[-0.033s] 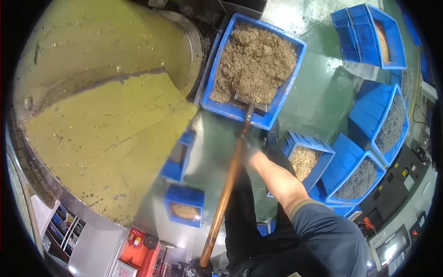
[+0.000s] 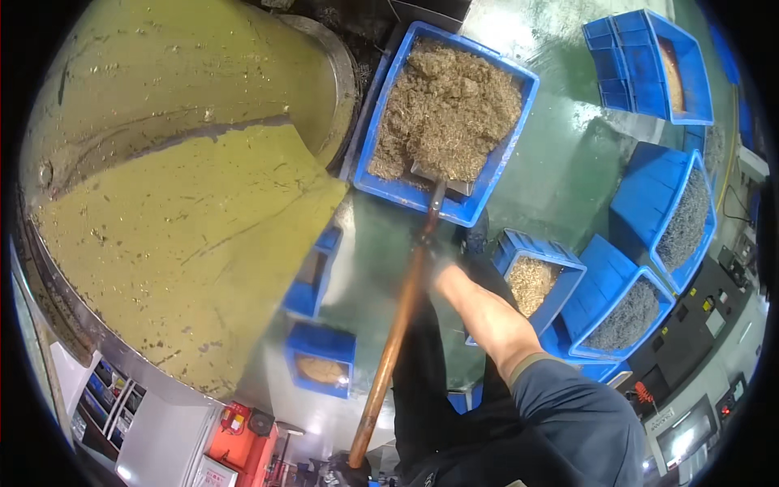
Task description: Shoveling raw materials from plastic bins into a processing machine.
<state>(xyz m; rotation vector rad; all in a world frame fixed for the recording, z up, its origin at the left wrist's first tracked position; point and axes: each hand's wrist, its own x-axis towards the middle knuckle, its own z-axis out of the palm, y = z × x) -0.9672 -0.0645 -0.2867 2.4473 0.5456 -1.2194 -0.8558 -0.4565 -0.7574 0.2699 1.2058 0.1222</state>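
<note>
The right hand (image 2: 434, 258), dark-gloved, is closed around the long brown wooden-shafted metal shovel (image 2: 398, 325), near its socket; the left hand (image 2: 342, 468), dark and indistinct, appears wrapped around the butt end. The blade lies at the near edge inside the blue rectangular plastic tub (image 2: 389, 193), partly under golden-brown metallic shavings (image 2: 454, 114). Expect a stiff, blade-heavy tool; grip at both points

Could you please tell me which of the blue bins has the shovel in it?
The blue bin at top centre, heaped with brownish-gold shavings: the shovel reaches into it, while no shovel shows in the others.
</note>
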